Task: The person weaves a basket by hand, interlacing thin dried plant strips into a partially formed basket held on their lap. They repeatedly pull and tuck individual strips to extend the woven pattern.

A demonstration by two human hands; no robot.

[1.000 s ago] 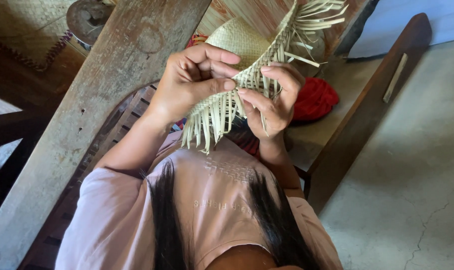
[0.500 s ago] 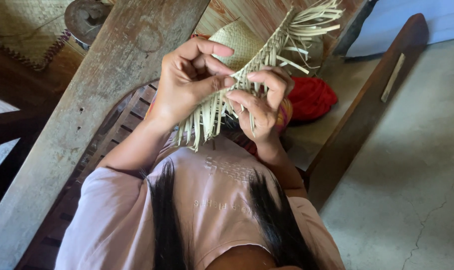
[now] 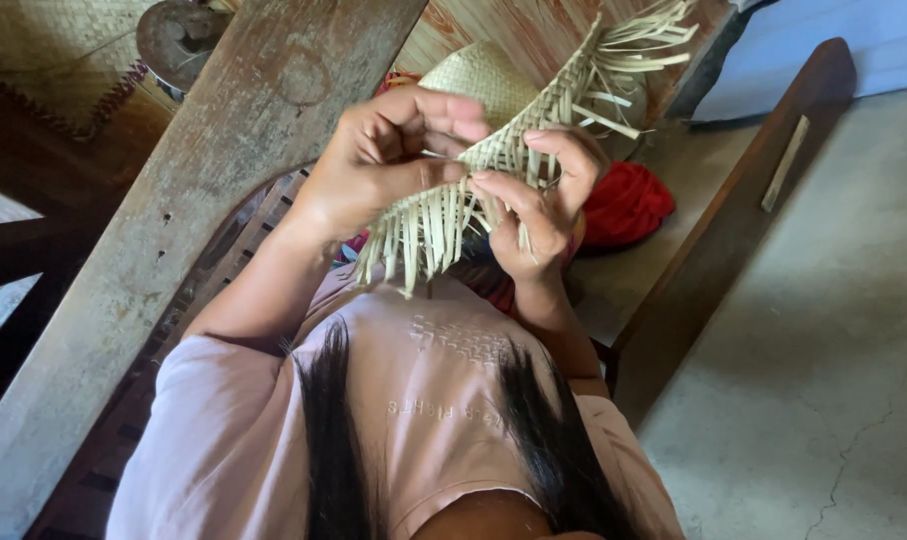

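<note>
Weave (image 3: 538, 115) — a pale straw strip with loose ends at both edges — is held up in front of the chest, centre of view, running from near-left up to far-right.

Change over the last second: the strip sat lower and the left fingers were curled over it; half a second ago they fanned out; now they are folded down again on the woven edge. The fringe (image 3: 423, 230) hangs a little more spread than before. Judgement: one strand has probably been released and re-pinched, so the plaiting is at the near edge row, mid-strip, with many ends not yet worked in.

Grip:
- Left hand (image 3: 383, 160) — closed on the weave, thumb under, fingertips pressed on top just above the fringe.
- Right hand (image 3: 548, 200) — also closed on it, thumb and forefinger pinching the edge from the right, the other fingers curled behind. Which single strand it holds cannot be made out.
- The two thumbs nearly meet; both hands touch the strip.

Around it: a domed woven piece (image 3: 473, 75) lies just behind the hands, a red bundle (image 3: 628, 200) to the right behind the right hand. A grey beam (image 3: 203, 180) slants on the left; a dark bench rail (image 3: 743, 190) on the right, with concrete floor (image 3: 823, 350) beyond.
</note>
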